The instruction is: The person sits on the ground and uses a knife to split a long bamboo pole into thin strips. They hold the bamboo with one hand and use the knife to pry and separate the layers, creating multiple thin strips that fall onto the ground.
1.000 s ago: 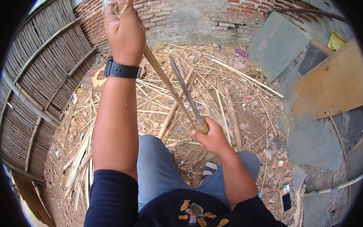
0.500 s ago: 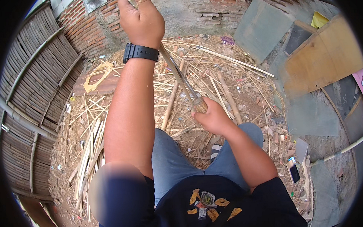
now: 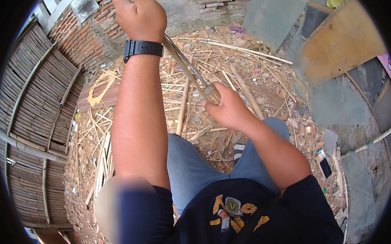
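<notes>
My left hand (image 3: 141, 14), with a black watch on the wrist, is raised high at the top of the view. Its fingers are closed around a thin bamboo strip, which is mostly hidden there. Lower and to the right, my right hand (image 3: 229, 107) grips the wooden handle (image 3: 211, 94) of a long knife. The knife's narrow metal blade (image 3: 193, 70) slants up and left toward my left wrist. A tan bamboo strip (image 3: 181, 62) runs close alongside the blade; whether they touch I cannot tell. The blade's far end is hidden behind my left hand.
Bamboo strips and shavings (image 3: 103, 162) litter the ground, with thicker poles (image 3: 246, 90) between my knees and the wall. A woven bamboo screen (image 3: 35, 106) stands left, a brick wall (image 3: 224, 7) ahead. Leaning boards (image 3: 343, 39) and a phone (image 3: 324, 165) are at right.
The view has shifted slightly, so the surroundings sit differently. Both hands appear a little higher and the left one further left, each keeping its grip.
</notes>
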A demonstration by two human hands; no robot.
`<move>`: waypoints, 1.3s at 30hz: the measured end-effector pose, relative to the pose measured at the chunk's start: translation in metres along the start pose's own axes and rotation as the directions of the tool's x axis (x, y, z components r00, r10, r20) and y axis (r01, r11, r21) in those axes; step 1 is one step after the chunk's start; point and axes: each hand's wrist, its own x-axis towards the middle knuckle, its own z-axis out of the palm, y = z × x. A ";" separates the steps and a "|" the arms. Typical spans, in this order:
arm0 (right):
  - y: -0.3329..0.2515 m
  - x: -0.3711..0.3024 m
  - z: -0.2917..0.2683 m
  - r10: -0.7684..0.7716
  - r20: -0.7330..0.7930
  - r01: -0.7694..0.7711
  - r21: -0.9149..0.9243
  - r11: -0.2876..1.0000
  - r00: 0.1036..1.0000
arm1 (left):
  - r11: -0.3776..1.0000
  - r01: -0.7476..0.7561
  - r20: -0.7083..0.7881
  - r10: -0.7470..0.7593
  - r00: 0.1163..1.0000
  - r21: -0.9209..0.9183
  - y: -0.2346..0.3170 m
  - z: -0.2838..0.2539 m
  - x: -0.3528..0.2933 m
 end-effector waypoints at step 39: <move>0.030 0.033 0.058 -0.056 0.013 0.055 0.082 0.995 0.998 | 0.933 0.321 0.066 -0.315 0.947 -0.161 -0.020 -0.036 -0.003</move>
